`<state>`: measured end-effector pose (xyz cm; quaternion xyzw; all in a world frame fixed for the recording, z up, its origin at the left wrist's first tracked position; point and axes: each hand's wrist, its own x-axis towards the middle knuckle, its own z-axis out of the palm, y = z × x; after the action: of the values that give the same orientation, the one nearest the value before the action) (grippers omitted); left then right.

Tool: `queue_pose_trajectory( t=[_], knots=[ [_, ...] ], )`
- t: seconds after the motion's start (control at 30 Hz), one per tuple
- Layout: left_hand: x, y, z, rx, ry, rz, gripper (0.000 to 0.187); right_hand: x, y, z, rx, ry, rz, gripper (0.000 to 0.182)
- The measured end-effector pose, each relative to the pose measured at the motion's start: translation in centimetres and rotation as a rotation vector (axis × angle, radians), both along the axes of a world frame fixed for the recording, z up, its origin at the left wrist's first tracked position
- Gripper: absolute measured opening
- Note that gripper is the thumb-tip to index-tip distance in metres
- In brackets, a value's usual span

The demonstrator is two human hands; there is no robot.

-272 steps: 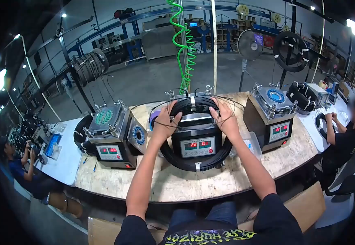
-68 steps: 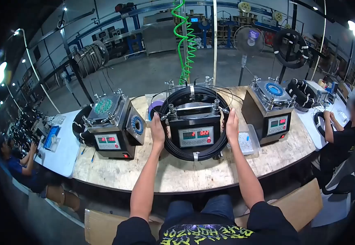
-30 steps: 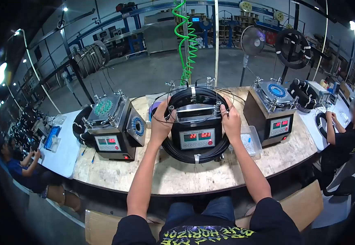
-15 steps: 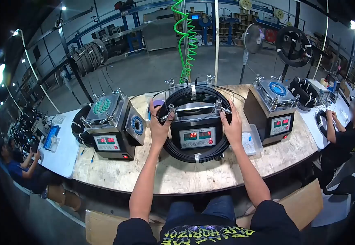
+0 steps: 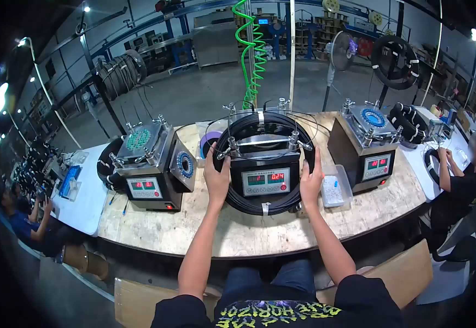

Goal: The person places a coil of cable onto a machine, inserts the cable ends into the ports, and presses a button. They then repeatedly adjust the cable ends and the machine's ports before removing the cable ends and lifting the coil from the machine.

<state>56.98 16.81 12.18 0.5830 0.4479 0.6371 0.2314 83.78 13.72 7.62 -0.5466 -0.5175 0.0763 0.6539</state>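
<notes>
A large coil of black cable [image 5: 238, 200], bound with white tape at top and bottom, hangs around the front of the middle machine [image 5: 266, 182]. My left hand [image 5: 216, 176] is closed around the coil's left side, thumb toward the machine. On the opposite side my right hand [image 5: 311, 179] grips the coil, with fingers partly hidden behind it. Metal clamp posts stand at the machine's top corners, and thin cable ends loop out above them. The lit red digits show on its front panel.
Similar machines stand left [image 5: 145, 186] and right [image 5: 376, 164] on the wooden table [image 5: 238, 235]. A clear tray [image 5: 333, 191] with small pieces sits right of the coil; a purple-rimmed roll [image 5: 210, 138] is behind my left hand. Co-workers sit at white side tables.
Both hands have moved lower along the sides of the coil, away from the clamp posts. The coil has shifted slightly up, and the middle machine's digits have changed.
</notes>
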Motion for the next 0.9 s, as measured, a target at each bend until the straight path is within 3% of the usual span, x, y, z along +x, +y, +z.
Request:
queue_pose_trajectory(
  t=[0.17, 0.27, 0.47, 0.57, 0.73, 0.9],
  knots=[
    [0.9, -1.8, -3.4, 0.045, -0.023, 0.138, 0.054, -0.5, -0.3, 0.5, 0.036, 0.036, 0.013, 0.059],
    [1.7, -3.0, -5.7, 0.013, -0.107, 0.132, 0.068, -0.3, 0.1, -0.3, -0.006, 0.096, 0.031, 0.058],
    [4.6, -5.9, -6.8, -0.06, -0.331, 0.141, 0.079, -2.8, -2.2, 0.8, -0.005, 0.216, -0.057, 0.06],
    [4.6, -5.6, -7.2, -0.081, -0.281, 0.196, 0.079, -3.5, -2.9, -0.5, 0.028, 0.279, -0.035, 0.06],
    [4.5, -5.6, -7.5, -0.043, -0.302, 0.163, 0.078, -6.1, -5.0, -3.5, -0.022, 0.286, -0.095, 0.08],
    [4.7, -6.2, -6.7, -0.08, -0.285, 0.196, 0.08, -7.6, -5.2, -5.1, -0.005, 0.287, -0.151, 0.083]
  ],
)
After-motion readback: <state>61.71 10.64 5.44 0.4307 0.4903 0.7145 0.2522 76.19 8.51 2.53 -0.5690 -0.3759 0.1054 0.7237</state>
